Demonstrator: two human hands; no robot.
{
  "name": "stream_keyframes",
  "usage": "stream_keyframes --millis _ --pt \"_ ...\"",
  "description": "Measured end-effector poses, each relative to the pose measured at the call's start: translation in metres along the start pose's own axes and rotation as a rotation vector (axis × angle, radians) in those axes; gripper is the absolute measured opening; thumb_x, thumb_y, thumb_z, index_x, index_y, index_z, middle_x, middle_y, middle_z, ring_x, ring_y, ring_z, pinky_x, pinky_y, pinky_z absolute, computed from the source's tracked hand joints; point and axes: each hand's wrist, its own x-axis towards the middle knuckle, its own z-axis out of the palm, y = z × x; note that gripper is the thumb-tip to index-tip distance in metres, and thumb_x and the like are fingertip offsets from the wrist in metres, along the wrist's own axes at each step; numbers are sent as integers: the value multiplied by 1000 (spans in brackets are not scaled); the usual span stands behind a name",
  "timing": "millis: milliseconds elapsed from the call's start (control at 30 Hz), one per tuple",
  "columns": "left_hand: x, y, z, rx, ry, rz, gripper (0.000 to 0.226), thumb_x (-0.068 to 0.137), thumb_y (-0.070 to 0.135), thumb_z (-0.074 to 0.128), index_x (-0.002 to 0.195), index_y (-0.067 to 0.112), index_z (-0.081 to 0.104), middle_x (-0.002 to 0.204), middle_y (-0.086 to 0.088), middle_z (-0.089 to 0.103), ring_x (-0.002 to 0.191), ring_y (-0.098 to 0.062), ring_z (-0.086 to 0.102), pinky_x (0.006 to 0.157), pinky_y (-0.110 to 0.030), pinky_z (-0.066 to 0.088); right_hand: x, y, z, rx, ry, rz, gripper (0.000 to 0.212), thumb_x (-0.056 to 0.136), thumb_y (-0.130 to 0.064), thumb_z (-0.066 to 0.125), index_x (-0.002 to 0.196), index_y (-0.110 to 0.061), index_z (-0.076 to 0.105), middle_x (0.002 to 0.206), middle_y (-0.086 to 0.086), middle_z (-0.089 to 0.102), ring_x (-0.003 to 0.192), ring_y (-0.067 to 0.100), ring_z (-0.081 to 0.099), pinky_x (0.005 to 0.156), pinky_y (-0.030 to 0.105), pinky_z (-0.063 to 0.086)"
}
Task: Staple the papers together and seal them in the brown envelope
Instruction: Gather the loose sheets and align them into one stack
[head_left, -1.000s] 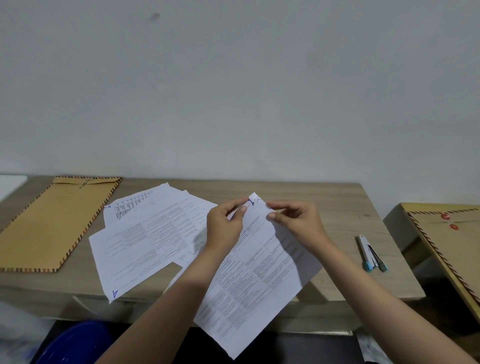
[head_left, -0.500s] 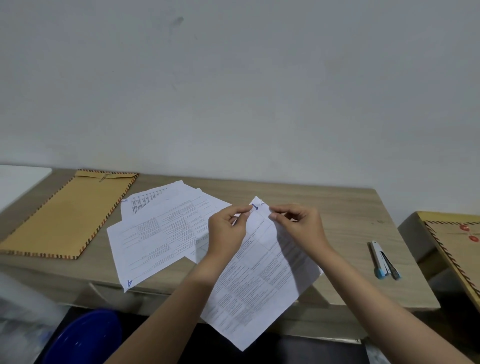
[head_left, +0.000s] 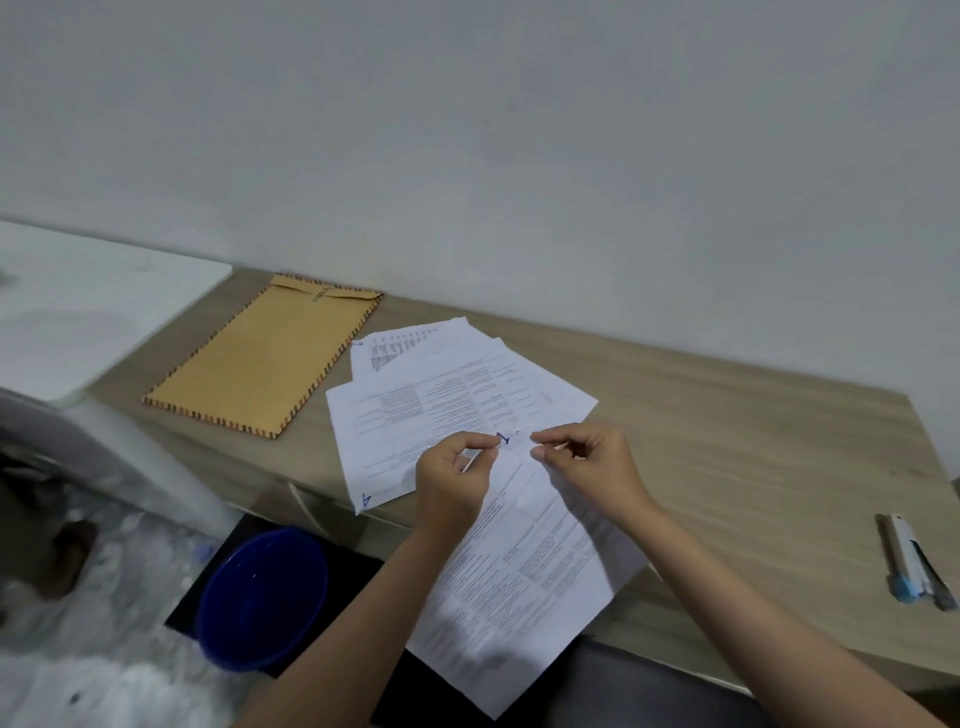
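A set of printed white papers (head_left: 524, 561) hangs over the desk's near edge, and both hands pinch its top corner. My left hand (head_left: 452, 483) grips the corner from the left, my right hand (head_left: 587, 467) from the right. More printed sheets (head_left: 436, 400) lie fanned on the desk behind them. The brown envelope (head_left: 265, 358) with a striped border lies flat at the back left, flap closed. A white and blue stapler (head_left: 909, 561) rests on the desk at the far right, apart from both hands.
The wooden desk (head_left: 753, 447) runs along a plain grey wall. A white surface (head_left: 88, 306) adjoins it on the left. Below the desk's edge stand a blue bucket (head_left: 260, 597) and clear plastic wrapping (head_left: 104, 519).
The view has swung left and down; the second envelope at the right has left the frame. Both hands keep pinching the papers' top corner, now lower and nearer the desk.
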Motion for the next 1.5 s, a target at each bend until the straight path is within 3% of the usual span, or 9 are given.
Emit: stream_keyframes --millis 200,333,500,633,767,967,1133,1367,1500 --pt "9 -28 -57 232 2 12 8 84 7 67 85 11 74 86 8 69 78 -1 61 71 -2 43 11 -7 56 -146 -81 -46 11 77 -13 74 83 -21 74 78 -8 72 62 4 57 62 17 46" --pt "6 -47 -98 90 70 -173 14 83 5 67 78 16 74 81 10 71 51 -2 52 52 -8 40 35 -23 92 -269 -168 -150 12 82 -11 69 92 -16 72 87 -5 70 68 -3 57 64 11 44" --pt "-8 -71 -149 61 148 -205 23 81 3 71 72 24 73 64 13 70 60 1 61 61 -12 47 67 -35 159 -674 -608 -369 29 82 -9 65 110 -19 66 112 -2 66 93 16 61 79 32 49" --pt "-18 -81 -176 137 193 -197 22 79 5 72 72 26 74 60 22 67 60 3 61 62 -9 45 77 -35 207 -1015 -976 -536 51 73 0 60 117 -27 61 126 -9 58 112 14 52 76 29 44" --pt "-25 -87 -191 140 233 -209 23 79 7 73 71 29 73 64 21 69 61 2 61 63 -14 48 87 -35 226 -1112 -1087 -622 45 71 -1 67 109 -25 64 124 -11 58 111 17 54 72 28 42" --pt "-32 -90 -193 128 248 -235 16 81 7 71 78 23 75 72 11 71 62 -7 62 62 -17 48 89 -48 229 -1217 -1071 -812 30 68 -14 76 95 -25 69 114 -10 64 108 16 50 78 32 41" --pt "-31 -82 -190 97 261 -243 16 81 7 71 78 22 74 66 6 70 48 -3 52 52 -13 44 98 -46 223 -1134 -965 -852 17 70 -1 64 78 -13 74 95 1 71 92 24 62 69 28 45" --pt "-10 -40 -181 -18 260 -211 14 82 -1 68 82 12 74 70 8 66 54 3 55 54 -6 42 116 -102 190 -947 -667 -743 16 83 -4 61 92 -8 74 91 10 64 82 26 59 62 27 36" --pt "11 0 -175 -22 231 -96 9 83 3 69 86 10 74 86 2 72 67 -1 63 62 -7 48 125 -148 158 -727 -441 -742 10 76 -5 72 86 -5 75 84 10 71 71 14 59 64 10 38"
